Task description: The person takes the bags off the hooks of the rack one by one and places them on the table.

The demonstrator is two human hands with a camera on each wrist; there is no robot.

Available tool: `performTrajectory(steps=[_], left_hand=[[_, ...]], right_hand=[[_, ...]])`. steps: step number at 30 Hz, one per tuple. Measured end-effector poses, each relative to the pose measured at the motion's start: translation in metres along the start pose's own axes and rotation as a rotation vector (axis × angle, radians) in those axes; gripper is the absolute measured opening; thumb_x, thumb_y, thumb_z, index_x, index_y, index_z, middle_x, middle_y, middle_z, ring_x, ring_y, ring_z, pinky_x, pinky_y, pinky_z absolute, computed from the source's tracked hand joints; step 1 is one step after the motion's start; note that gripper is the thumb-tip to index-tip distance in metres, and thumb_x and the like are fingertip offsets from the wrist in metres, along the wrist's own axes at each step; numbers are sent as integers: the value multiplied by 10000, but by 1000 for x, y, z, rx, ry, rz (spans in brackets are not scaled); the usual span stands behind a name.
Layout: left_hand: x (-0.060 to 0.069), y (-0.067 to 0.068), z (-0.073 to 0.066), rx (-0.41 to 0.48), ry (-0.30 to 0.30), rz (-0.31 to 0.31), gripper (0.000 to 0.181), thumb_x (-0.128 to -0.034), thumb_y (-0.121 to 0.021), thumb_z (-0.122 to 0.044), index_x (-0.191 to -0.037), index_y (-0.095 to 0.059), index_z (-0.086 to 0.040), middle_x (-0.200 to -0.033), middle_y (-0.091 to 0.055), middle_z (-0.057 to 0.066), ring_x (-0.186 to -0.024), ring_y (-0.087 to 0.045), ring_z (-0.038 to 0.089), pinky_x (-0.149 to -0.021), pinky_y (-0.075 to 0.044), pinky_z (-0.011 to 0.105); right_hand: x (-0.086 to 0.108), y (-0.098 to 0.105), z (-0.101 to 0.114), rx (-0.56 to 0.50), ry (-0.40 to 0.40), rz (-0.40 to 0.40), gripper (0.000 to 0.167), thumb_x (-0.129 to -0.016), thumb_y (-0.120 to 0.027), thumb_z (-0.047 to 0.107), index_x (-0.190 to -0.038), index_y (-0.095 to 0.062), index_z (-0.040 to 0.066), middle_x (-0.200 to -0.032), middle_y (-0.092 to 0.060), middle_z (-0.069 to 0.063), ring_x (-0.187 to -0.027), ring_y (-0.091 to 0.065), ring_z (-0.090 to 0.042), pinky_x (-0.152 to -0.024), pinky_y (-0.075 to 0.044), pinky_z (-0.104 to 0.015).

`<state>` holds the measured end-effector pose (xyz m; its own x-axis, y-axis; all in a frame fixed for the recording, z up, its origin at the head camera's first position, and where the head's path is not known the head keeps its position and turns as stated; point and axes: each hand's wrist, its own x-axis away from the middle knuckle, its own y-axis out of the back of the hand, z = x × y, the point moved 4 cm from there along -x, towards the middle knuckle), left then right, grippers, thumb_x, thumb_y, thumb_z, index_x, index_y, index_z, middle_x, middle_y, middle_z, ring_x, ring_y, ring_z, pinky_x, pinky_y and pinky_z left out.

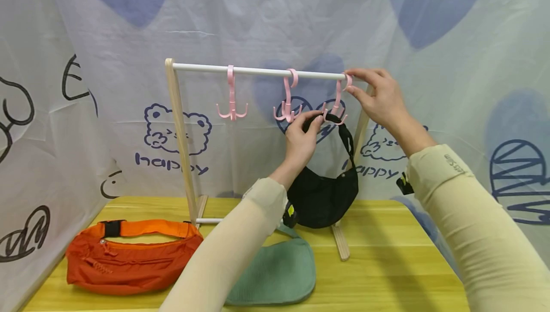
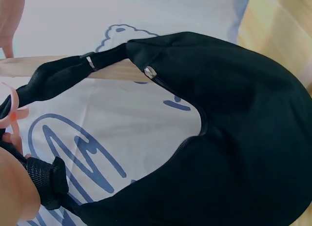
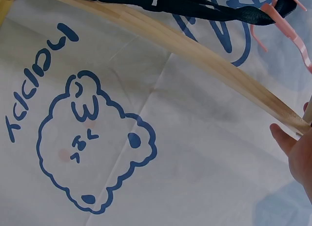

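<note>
A black shoulder bag point(image 1: 324, 202) hangs below the right pink hook point(image 1: 338, 95), its strap lying among the hook's prongs. My left hand point(image 1: 301, 138) pinches the strap just left of those prongs. In the left wrist view the strap's webbing point(image 2: 46, 182) bunches beside that hand, and the bag's body point(image 2: 243, 123) is zipped along its curved edge. Up at the rod's right end, thumb and index finger of my right hand point(image 1: 382, 97) pinch the hook's curved top. Only part of this hand point(image 3: 300, 160) shows in the right wrist view.
Two more pink hooks, a left one point(image 1: 232, 93) and a middle one point(image 1: 288, 97), hang from the white rod point(image 1: 262, 71) of a wooden stand point(image 1: 180, 130). An orange waist bag point(image 1: 133, 259) and a green bag point(image 1: 275, 274) lie on the yellow table point(image 1: 386, 274). Printed cloth hangs behind.
</note>
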<state>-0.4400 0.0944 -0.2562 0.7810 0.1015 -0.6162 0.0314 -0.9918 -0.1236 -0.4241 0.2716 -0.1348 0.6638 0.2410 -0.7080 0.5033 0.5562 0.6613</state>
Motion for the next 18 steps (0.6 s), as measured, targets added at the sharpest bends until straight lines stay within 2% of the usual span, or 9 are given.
performTrajectory(steps=[6,13,18], left_hand=[[-1,-1,-6,35,43,-28,219,-1027,-681,-148,-1214,-750,-57,-1081,-758,113,-928,-686,105,-865,-572,238],[-4,-6,-8,119,83,-40,227,-1022,-676,-99,-1222,-739,-12,-1164,-754,138,-988,-714,155,-905,-577,243],[-8,-7,-9,145,104,-45,231,-1020,-680,-102,-1222,-740,-8,-1146,-756,141,-945,-710,129,-898,-582,252]], right_hand=[[2,-1,1,-8,-3,-1,416,-1034,-675,238,-1434,-629,133,-1445,-608,-153,-1384,-457,-370,-1079,-396,-637],[2,-2,-1,-4,16,-8,416,-1033,-675,238,-1429,-631,120,-1434,-611,-159,-1379,-457,-375,-1070,-402,-637],[1,-1,1,-13,22,-13,417,-1033,-673,239,-1428,-630,113,-1434,-617,-158,-1380,-458,-371,-1085,-396,-633]])
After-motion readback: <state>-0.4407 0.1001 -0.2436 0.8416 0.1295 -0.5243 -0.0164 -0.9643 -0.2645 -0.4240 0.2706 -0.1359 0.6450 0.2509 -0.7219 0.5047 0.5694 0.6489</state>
